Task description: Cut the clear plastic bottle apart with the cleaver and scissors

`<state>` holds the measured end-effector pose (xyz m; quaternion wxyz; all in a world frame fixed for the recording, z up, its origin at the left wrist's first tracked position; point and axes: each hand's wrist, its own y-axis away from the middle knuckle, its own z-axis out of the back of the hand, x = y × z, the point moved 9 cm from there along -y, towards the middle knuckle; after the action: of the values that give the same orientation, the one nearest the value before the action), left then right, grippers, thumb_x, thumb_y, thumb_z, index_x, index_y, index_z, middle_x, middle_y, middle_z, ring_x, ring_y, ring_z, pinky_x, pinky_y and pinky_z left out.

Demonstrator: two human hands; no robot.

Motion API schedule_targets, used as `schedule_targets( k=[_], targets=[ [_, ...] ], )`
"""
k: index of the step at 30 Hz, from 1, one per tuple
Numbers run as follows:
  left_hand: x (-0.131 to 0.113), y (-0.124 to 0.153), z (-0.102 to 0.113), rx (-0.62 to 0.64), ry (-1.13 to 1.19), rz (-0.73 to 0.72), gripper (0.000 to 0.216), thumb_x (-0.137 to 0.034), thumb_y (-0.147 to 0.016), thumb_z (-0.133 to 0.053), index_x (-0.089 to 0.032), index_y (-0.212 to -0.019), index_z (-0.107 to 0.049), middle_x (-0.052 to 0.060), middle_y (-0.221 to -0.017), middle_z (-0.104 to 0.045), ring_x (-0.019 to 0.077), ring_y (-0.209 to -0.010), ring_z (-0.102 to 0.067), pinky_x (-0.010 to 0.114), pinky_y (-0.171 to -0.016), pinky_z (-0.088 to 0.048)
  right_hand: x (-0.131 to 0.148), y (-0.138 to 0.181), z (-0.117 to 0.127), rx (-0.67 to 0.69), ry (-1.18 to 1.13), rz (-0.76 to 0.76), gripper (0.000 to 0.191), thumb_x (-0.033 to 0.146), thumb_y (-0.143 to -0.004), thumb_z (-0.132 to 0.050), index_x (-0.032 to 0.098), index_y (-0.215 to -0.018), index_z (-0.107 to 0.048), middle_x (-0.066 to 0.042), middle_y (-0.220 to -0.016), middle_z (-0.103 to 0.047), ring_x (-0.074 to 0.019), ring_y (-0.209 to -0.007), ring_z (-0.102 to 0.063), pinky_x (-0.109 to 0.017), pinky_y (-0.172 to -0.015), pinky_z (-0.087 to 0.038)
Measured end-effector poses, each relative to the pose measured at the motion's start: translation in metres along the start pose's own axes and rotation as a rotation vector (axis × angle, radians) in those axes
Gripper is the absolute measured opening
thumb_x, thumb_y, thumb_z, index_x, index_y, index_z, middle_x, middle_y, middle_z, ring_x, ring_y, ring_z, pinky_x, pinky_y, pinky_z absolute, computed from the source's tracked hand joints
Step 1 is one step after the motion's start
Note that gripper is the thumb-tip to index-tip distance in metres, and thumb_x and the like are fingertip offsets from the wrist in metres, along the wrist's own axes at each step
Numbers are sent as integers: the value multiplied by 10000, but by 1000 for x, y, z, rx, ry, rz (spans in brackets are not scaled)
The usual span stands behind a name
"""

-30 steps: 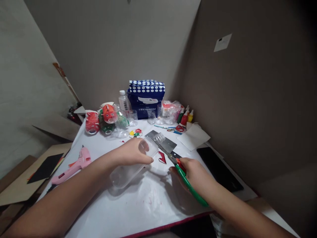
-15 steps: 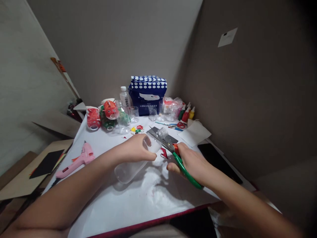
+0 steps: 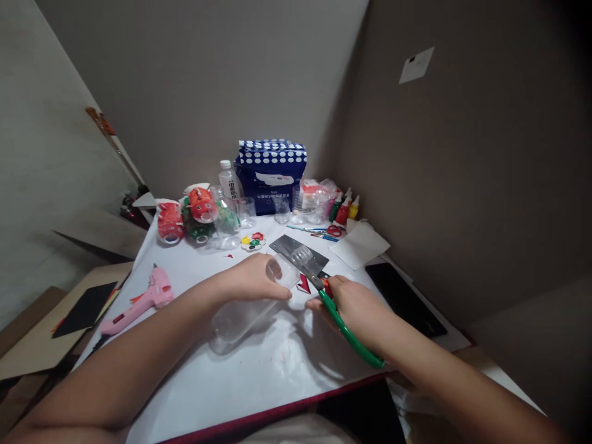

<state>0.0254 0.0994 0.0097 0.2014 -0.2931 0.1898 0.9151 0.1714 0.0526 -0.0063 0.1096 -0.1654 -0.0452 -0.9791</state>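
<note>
My left hand [image 3: 254, 277] is wrapped round a clear plastic bottle [image 3: 234, 324], which lies tilted above the white table, its neck end pointing away to the right. In my right hand [image 3: 358, 308] is a pair of scissors [image 3: 342, 324] with green handles and an orange part near the pivot. The blades reach across the bottle beside its ridged neck [image 3: 302, 254]. Whether the neck is still joined to the bottle, I cannot tell. Under the blades lies a dark grey plate [image 3: 319, 259], with a small red-and-white piece [image 3: 304, 283] nearby.
A pink glue gun [image 3: 150, 299] lies left. Behind stand red painted bottle figures [image 3: 170, 222], cut clear bottles, a blue bag [image 3: 271, 179] and paint bottles [image 3: 342, 211]. A paint palette [image 3: 253, 242], brushes, white paper [image 3: 361, 245] and a black phone-like slab [image 3: 404, 299] lie around.
The scissors' green handle has swung slightly down and nearer to me, and the two handles look closer together. The bottle has shifted a little. The whole view has moved slightly.
</note>
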Motion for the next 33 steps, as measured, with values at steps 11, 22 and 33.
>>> schedule_targets(
  k=[11,22,33],
  targets=[
    [11,-8,-11,67,64,22,274,-393,-614,-661,-173,-756,-583,-9,-616,-607,171,-622,-571,254,-562,-401,3,3,-5,67,5,-78,387,497,-900,-453,164,-866,-647,-132,-810,-712,-269,-706,-660,-293,-552,-347],
    [13,-11,-5,1,-44,66,371,-436,-557,-691,-173,-806,-608,27,-804,-663,223,-782,-617,281,-636,-441,-6,4,-12,48,62,-85,443,550,-891,-418,181,-809,-649,-137,-811,-720,-304,-732,-675,-314,-569,-354],
    [6,-11,-8,-21,-77,47,347,-416,-564,-679,-177,-805,-608,25,-817,-676,230,-786,-627,298,-642,-452,-8,11,-8,86,61,-143,472,577,-877,-435,174,-774,-659,-145,-800,-722,-286,-716,-667,-300,-550,-351]
  ],
)
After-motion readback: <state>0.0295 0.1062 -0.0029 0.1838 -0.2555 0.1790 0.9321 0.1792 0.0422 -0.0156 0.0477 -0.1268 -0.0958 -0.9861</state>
